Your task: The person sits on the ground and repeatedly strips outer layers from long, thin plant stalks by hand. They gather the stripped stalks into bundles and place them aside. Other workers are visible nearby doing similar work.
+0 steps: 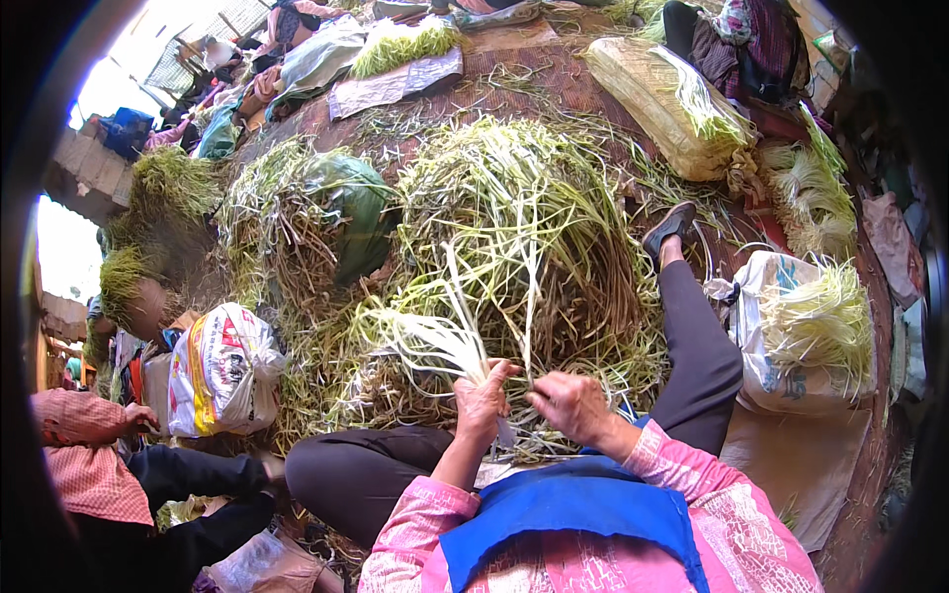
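Observation:
My left hand [482,393] is closed around a bundle of pale, thin-stalked greens [437,345], whose whitish stalks fan out up and to the left. Just right of it, my right hand [567,400] pinches the lower end of a single long stalk [532,296] that stands up before the heap. Behind both hands rises a large heap of untrimmed greens [511,200], green and yellow on top with brown, dry leaves lower down. Loose leaves lie under and around my hands, above the blue apron [571,504] on my lap.
A stuffed white sack [222,370] stands at left, beside a co-worker's knees. At right, pale stalks [815,319] lie on a white sack [756,370]. A yellowish wrapped bale [652,104] lies beyond my outstretched foot. Another heap [282,222] with green plastic [359,215] is at upper left.

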`<state>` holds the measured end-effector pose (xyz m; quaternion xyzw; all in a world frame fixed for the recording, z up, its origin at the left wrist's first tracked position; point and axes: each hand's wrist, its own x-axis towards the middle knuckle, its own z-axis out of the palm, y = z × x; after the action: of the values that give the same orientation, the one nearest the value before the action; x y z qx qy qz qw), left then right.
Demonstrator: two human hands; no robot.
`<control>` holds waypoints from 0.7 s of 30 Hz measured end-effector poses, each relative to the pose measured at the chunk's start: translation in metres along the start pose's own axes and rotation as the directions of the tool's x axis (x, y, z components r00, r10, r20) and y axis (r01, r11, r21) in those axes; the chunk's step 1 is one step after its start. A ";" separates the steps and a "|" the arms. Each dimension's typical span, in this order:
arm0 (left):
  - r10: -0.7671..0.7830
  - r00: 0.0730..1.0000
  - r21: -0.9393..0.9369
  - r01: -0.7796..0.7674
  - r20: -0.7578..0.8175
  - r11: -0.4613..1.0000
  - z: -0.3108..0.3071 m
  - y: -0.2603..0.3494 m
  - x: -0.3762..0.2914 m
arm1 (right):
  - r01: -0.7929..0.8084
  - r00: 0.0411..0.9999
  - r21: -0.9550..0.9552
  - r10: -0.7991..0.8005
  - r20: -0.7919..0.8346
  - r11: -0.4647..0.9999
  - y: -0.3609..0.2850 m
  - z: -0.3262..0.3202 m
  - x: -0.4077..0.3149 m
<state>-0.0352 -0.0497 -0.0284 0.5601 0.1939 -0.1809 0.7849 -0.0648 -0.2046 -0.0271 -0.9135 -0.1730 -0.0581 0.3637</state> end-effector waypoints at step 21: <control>0.284 0.959 0.327 -0.263 -0.016 0.908 -0.002 0.050 -0.052 | -0.325 0.945 0.688 0.233 0.227 0.649 -0.024 -0.019 0.031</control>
<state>-0.0553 -0.0293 0.0382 0.7073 0.1061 -0.0805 0.6942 -0.0446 -0.1926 0.0092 -0.7161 -0.0600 0.1247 0.6841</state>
